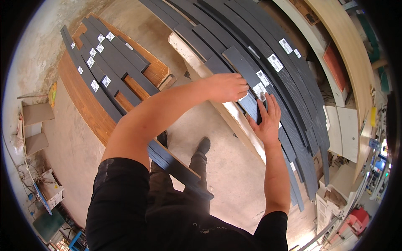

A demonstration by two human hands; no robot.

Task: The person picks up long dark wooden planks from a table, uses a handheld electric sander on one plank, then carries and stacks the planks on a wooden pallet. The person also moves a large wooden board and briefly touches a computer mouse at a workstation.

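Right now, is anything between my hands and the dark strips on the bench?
Nothing visible. The left hand and right hand both lie directly on the dark strips near a white label.

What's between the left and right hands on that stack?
Head view: a white label stuck on a dark panel sits between the left hand and right hand.

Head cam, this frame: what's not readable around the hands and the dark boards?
- Left hand: fingertips curl over a dark board; grip or mere touch, unclear.
- Right hand: lies flat, palm hidden, so contact underneath is unseen.
- White labels: print too small.
- Board under the left arm: upper end covered by the arm and body.
- Second stack on the wooden pallet: bent by fisheye, exact count unclear.
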